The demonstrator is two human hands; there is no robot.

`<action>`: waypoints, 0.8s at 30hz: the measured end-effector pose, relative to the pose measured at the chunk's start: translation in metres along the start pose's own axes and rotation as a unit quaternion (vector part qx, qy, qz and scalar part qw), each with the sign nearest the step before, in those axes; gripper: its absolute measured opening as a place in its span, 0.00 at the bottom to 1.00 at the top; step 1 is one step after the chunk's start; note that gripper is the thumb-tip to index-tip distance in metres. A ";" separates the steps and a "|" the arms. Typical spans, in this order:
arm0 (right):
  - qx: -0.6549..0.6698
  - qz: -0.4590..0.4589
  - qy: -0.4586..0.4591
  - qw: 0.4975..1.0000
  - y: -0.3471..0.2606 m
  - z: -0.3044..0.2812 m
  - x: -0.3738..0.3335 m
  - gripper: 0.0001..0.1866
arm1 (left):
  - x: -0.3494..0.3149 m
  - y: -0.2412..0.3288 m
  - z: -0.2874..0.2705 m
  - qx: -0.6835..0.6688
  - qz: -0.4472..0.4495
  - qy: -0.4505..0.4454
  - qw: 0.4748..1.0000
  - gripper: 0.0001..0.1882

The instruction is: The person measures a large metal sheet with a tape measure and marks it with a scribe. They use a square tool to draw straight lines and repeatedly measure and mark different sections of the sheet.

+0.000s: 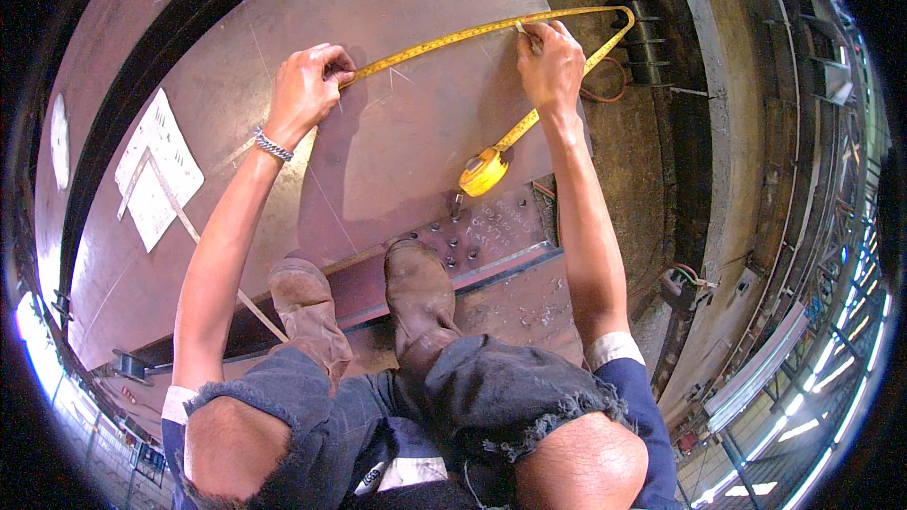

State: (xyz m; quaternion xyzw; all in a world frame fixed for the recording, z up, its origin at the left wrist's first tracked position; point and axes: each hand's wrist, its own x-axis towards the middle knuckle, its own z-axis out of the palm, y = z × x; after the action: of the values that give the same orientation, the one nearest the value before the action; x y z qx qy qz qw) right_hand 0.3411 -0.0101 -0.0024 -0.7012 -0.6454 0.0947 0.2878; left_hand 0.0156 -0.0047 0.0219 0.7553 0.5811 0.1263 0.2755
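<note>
A yellow tape measure's blade [444, 42] stretches over a large reddish-brown steel plate [416, 123]. My left hand [307, 85] pinches the blade at its left part. At the far right of the plate, my right hand [553, 66] is closed beside the blade, with a small pale stick like chalk [520, 27] showing at its fingertips. Past that hand the blade bends beyond the plate's edge and doubles back under my wrist to its yellow case [483, 173], which lies on the plate. Thin pale lines are drawn on the steel.
A marked white sheet [151, 175] lies at the left, under one end of a metal square [179, 212]. A small metal cylinder [457, 204] stands near a strip with several holes [501, 227]. My boots [420, 288] rest close by. A ribbed dark shaft [635, 19] runs beyond the right edge.
</note>
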 end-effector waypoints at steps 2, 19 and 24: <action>-0.009 -0.008 -0.009 1.000 -0.004 -0.003 0.004 0.10 | 0.000 -0.001 0.000 0.004 0.000 0.001 1.000 0.06; 0.008 -0.021 -0.007 1.000 0.006 -0.016 0.008 0.10 | 0.001 0.000 0.002 0.003 0.005 0.008 1.000 0.04; 0.012 -0.009 -0.001 1.000 0.006 -0.005 0.001 0.11 | 0.001 -0.003 0.004 0.000 0.005 0.010 1.000 0.05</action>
State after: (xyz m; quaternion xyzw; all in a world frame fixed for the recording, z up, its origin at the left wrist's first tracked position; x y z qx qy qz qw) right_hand 0.3489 -0.0105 -0.0017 -0.6920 -0.6507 0.1007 0.2959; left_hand 0.0152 -0.0046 0.0171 0.7571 0.5797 0.1352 0.2692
